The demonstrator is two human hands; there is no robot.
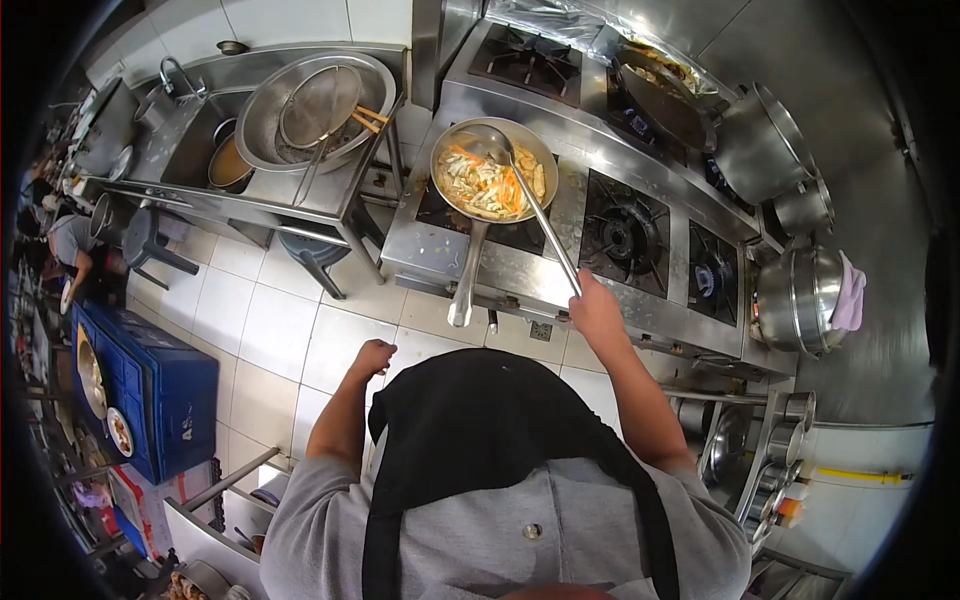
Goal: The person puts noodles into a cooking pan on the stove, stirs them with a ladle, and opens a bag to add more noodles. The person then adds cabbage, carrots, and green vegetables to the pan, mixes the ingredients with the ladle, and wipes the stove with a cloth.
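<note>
My right hand (598, 306) is wrapped around the long handle of a metal ladle (536, 202). The ladle's bowl rests inside a frying pan (548, 150) at its upper side. Orange strips, pale slices and browned pieces of food (487, 185) lie in the pan. It sits on a front burner of the steel stove, its metal handle (467, 285) pointing toward me. Away from the pan, my left hand (375, 358) hangs in the air at my left side, with fingers curled in and nothing visible in them.
On the left counter, a wide steel bowl (255, 105) holds a wire strainer (320, 105) and chopsticks (367, 121). A wok (665, 105) and large pots (765, 150) stand along the stove's back and right. Dark stools (318, 262), a blue crate (185, 380) and another person (75, 245) are at left.
</note>
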